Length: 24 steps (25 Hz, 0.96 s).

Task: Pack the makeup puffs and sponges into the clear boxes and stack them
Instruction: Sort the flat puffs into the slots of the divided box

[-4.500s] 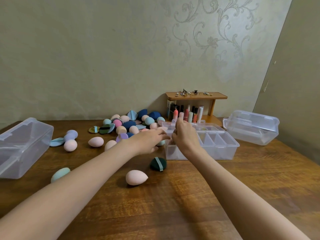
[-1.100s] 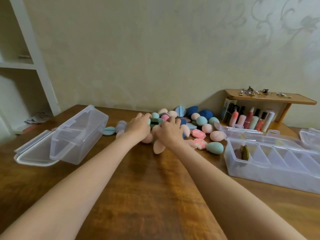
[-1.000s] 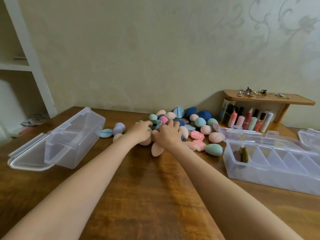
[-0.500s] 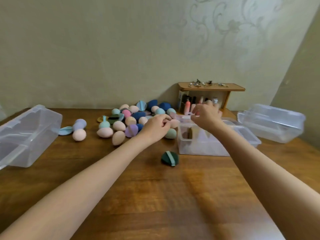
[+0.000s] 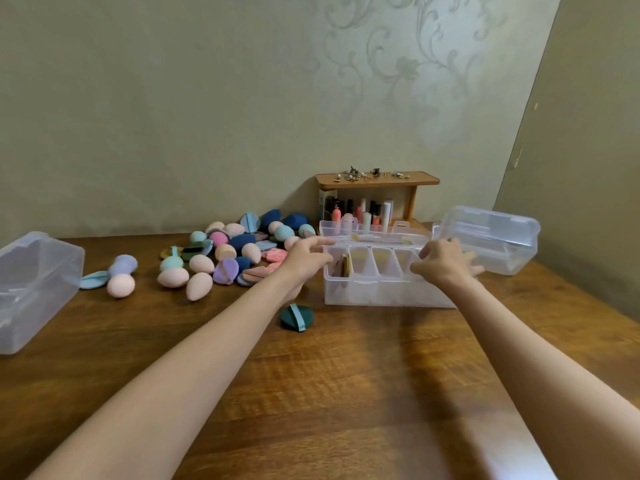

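A clear divided box (image 5: 377,294) stands open at mid-table, with a few flat puffs (image 5: 341,266) upright in its leftmost compartment. My left hand (image 5: 304,259) is at the box's left end, fingers apart over the rim and holding nothing. My right hand (image 5: 441,263) curls around the box's right end, slightly blurred. A pile of coloured sponges and puffs (image 5: 225,258) lies left of the box. A dark green puff (image 5: 296,317) sits alone in front of it.
An empty clear box (image 5: 38,289) lies at the table's left edge, and another clear box (image 5: 491,242) sits closed at the right by the wall. A small wooden shelf (image 5: 377,178) with cosmetics bottles (image 5: 360,211) stands behind the divided box.
My right hand has moved from above the box's left part to its right end. My left hand has shifted from the sponge pile to the box's left rim and spread its fingers.
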Available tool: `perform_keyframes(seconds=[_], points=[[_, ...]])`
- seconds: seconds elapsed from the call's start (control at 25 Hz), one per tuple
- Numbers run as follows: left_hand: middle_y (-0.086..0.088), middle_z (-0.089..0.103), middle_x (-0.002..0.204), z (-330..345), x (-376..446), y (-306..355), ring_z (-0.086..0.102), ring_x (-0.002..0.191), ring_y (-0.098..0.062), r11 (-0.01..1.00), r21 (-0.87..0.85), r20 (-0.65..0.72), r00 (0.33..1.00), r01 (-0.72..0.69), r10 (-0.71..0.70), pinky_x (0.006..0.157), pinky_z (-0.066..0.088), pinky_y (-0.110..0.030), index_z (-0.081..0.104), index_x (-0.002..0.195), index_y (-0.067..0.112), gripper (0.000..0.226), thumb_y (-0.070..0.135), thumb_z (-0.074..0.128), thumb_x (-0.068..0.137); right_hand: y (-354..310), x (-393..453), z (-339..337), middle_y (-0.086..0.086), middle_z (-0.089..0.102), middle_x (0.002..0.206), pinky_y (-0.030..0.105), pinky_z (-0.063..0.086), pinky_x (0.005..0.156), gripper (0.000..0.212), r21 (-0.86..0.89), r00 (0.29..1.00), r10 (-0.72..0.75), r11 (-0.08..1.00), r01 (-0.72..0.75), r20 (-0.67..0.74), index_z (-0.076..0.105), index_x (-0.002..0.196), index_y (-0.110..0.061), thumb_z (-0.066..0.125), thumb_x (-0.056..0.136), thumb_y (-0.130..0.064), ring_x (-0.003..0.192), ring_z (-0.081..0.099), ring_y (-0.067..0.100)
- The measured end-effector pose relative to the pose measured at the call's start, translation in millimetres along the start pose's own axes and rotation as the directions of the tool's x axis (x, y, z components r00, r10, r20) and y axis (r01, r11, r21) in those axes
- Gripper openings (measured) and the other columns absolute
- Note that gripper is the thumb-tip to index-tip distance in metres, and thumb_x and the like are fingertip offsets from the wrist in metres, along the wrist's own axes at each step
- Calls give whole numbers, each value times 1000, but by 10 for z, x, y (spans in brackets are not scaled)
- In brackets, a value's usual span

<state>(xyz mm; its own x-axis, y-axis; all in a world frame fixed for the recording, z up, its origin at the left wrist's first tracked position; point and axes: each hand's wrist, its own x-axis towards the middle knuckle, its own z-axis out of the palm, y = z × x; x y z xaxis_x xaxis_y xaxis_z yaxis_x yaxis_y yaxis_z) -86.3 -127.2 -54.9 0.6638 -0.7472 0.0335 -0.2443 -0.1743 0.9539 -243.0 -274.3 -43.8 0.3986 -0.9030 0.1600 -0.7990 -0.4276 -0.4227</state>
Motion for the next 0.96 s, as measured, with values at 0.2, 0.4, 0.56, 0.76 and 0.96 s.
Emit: perform_keyframes(seconds=[0.2, 0.4, 0.56, 0.76, 0.96], points=[[-4, 59, 105, -514, -323, 280, 56, 89, -10, 987, -53, -249, 959, -152, 134, 70, 49, -15, 55, 110, 22, 26, 6, 50, 91, -591, -181, -350, 14, 45, 134, 57, 20, 108, 23, 167, 979, -194, 965, 202, -66, 67, 100, -16, 67, 80, -27, 129, 33, 43], [-1, 49, 88, -1419, -1041, 87, 45, 71, -13, 989, 131, -547, 837, 75, 9, 57, 44, -24, 55, 94, 22, 9, 26, 47, 95, -1497, -703, -12, 11, 45, 134, 52, 23, 107, 32, 232, 896, -437, 882, 411, 75, 67, 106, -18, 69, 78, -34, 131, 30, 43], [2, 42, 113, -1695, -1476, -206, 43, 108, -18, 881, 306, -477, 859, 362, -187, 86, 37, -34, 44, 117, 13, 52, 44, 65, 82, -1783, -1100, 569, 10, 46, 128, 52, 31, 100, 37, 190, 829, -541, 837, 514, 139, 64, 107, -15, 67, 77, -37, 122, 37, 42], [-6, 39, 109, -1783, -1589, -407, 49, 99, -20, 722, 482, -518, 826, 497, -223, 82, 45, -33, 44, 111, 17, 33, 31, 61, 87, -1817, -1137, 777, 10, 61, 112, 36, 46, 84, 27, 396, 691, -701, 693, 602, 176, 64, 105, -13, 57, 89, -34, 103, 56, 25], [-1, 42, 89, -1832, -1520, -344, 44, 88, -15, 623, 635, -488, 862, 457, -134, 60, 37, -22, 41, 95, 20, 16, 30, 52, 92, -1461, -754, 785, 14, 61, 105, 27, 48, 74, 18, 260, 858, -479, 866, 427, 185, 60, 103, -3, 51, 93, -15, 98, 61, 26]])
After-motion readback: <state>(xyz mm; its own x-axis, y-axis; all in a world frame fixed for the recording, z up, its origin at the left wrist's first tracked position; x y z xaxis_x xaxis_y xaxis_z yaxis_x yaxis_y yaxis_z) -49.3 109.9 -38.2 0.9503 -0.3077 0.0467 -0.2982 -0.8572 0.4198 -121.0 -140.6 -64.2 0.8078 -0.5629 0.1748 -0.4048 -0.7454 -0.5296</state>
